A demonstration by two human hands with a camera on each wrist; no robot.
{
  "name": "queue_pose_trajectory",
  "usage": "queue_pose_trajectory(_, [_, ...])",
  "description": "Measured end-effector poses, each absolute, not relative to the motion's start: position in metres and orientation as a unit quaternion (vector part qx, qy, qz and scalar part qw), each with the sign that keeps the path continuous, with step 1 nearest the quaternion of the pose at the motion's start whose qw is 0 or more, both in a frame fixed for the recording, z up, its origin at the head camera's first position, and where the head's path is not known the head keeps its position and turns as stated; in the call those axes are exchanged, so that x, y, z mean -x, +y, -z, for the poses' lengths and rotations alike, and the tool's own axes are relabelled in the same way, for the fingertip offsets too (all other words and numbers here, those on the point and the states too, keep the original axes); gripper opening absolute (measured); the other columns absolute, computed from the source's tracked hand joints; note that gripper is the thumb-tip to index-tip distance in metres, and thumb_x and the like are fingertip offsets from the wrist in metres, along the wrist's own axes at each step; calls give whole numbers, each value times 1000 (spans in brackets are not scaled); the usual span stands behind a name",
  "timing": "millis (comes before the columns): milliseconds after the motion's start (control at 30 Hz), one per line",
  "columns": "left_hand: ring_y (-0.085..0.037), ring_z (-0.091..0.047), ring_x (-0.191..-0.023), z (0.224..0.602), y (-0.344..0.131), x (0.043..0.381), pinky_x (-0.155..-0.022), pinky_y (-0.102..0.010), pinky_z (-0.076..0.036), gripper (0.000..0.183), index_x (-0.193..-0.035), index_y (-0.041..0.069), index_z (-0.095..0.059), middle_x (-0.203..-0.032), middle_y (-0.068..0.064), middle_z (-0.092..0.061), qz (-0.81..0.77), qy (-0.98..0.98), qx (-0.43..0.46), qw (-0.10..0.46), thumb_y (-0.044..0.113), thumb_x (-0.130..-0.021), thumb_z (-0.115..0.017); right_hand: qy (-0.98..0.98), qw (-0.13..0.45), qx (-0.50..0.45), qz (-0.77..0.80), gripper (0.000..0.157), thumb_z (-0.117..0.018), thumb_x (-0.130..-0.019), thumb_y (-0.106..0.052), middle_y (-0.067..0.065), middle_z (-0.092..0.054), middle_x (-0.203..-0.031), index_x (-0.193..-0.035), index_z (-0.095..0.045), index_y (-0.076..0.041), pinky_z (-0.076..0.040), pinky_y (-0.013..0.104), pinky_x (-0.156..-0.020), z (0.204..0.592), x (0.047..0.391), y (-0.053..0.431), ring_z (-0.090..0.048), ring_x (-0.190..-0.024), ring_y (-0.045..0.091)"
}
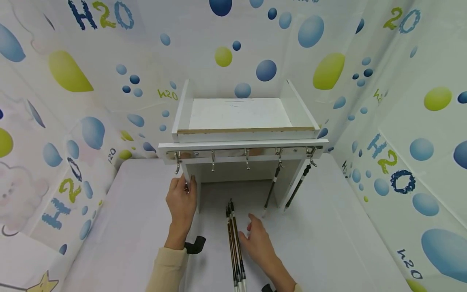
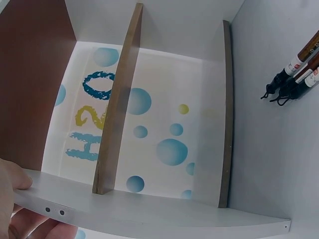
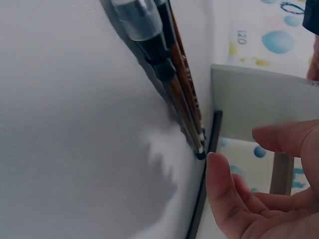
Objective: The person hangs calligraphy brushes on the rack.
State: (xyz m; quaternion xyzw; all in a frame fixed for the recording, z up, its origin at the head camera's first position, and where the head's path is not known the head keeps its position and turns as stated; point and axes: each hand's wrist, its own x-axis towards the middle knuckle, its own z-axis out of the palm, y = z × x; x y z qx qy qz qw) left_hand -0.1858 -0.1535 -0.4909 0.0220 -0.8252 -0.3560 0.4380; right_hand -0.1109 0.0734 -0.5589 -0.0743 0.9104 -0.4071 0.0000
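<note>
Bubble-printed sheets (image 1: 204, 69) stand behind and beside a white table (image 1: 127, 227); on it, a white shelf (image 1: 237, 147). Lying brushes (image 1: 234, 239): bundled in front of the shelf, loop ends toward it. Right hand (image 1: 260, 245): in front of the shelf, just right of the bundle; thumb and forefinger spread apart, holding nothing, thumb nearest the handles. Contact with them: cannot tell. Left hand (image 1: 182, 205): thumb and fingers pinch the shelf's left side panel. Hooks (image 1: 213, 160) line the shelf's front edge; a hanging pair (image 1: 298, 186) of brushes occupies its right end.
</note>
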Motion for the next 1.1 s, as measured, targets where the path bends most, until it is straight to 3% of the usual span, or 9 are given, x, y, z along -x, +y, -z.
queue_pose_trajectory(333, [-32,-68,-67,490,-153,186,-57,-45,-58,22,-112,-4,-71,-78,-18,-57,355,-824,-21,441,8,-94,-67,926,50,96,361,54,-70,-89,-14,10,-60,-89,-130,-52,16,-45,20,-53,571,113,68,-53,-69,10])
queue_pose_trajectory(633, [-33,-69,-69,489,-153,183,-58,-45,-59,24,-114,-4,-70,-80,-18,-58,359,-828,-26,431,9,-94,-67,925,71,107,357,45,-67,-89,-9,8,-59,-80,-123,-56,18,-43,19,-48,574,114,64,-50,-61,8])
queue_pose_trajectory(1100, [-33,-69,-69,489,-152,183,-57,-45,-58,24,-113,-5,-70,-81,-19,-60,356,-828,-25,433,9,-94,-67,921,96,101,363,37,-66,-89,-5,11,-64,-80,-117,-59,18,-45,21,-48,582,119,57,-54,-60,9])
